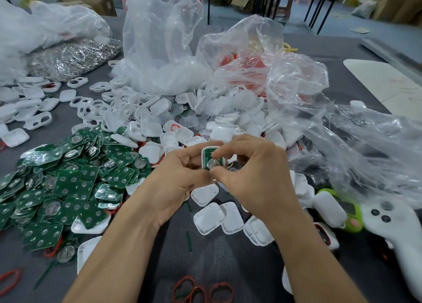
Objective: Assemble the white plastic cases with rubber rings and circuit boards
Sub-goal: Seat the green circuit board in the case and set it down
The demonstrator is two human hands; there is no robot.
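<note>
Thin red rubber rings lie nearest me. Above them my left hand grips the small white plastic case, and my right hand pinches the green square circuit board sitting in it. I should press evenly at the corners, so it seats flat. Beyond, spare white cases pile up.

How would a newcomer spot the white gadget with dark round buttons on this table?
Start at the crumpled clear plastic bag on the right, then drop to the near right edge of the table, beside a lime-green object. The white gadget lies there: far larger than the small square cases, with a curved grip and dark buttons.
</note>
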